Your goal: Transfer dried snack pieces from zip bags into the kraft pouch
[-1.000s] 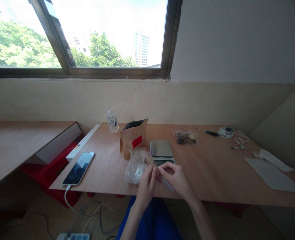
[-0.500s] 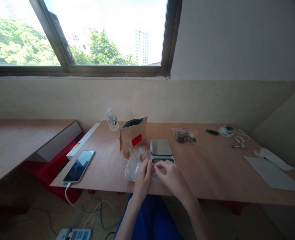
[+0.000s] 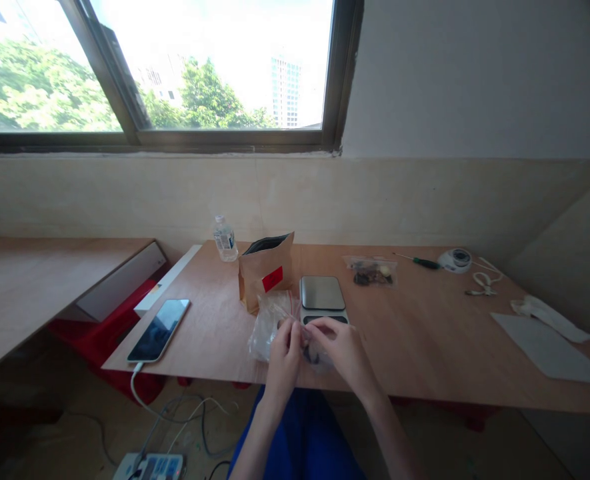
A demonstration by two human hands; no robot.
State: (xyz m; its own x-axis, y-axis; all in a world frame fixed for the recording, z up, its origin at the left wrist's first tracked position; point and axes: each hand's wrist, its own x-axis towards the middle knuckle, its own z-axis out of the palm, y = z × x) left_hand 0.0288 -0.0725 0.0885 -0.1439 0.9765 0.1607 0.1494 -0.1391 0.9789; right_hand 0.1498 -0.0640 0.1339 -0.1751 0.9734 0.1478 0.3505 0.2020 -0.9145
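Left hand (image 3: 285, 347) and right hand (image 3: 342, 343) pinch a small clear plastic bag (image 3: 319, 361) near its top, presumably to control the limp film, just before the digital scale (image 3: 323, 294).

I count one phone (image 3: 159, 330), one bottle (image 3: 225, 241), one paper bag (image 3: 253, 280), one scale (image 3: 323, 293), one screwdriver (image 3: 426, 264) and one dome camera (image 3: 455, 261) on my desk (image 3: 415, 333). The clear bags (image 3: 266, 328) by my two hands (image 3: 343, 347) I cannot number exactly.

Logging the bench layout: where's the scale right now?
In the head view, the scale sits near the middle of the table, just right of the paper bag and just beyond the right hand.
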